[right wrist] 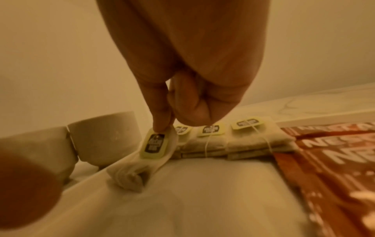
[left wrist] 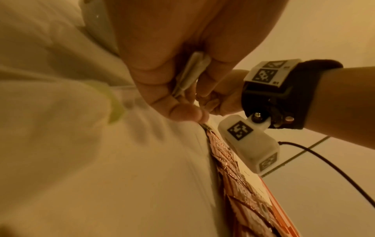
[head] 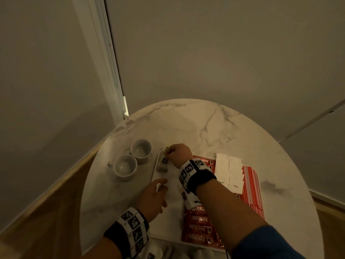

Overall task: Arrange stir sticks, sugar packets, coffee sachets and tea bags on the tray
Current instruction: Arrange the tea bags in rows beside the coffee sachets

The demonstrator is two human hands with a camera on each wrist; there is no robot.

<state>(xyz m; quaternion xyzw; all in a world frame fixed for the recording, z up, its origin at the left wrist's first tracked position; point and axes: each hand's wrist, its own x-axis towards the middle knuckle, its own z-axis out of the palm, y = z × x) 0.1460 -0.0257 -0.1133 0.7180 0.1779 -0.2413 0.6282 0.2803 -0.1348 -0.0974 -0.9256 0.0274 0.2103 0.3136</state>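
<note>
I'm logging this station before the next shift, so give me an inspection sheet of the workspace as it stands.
Surface: round marble table, white tray on it.
Job's things: tea bags rowed at the tray's far edge; coffee sachets; white sugar packets; red striped packets.
Clutter: two white cups left of the tray.
Hands: right hand pinches a tea bag; left hand holds more.
Cables: black wrist-camera cable.
Surroundings: plain walls, wood floor.
</note>
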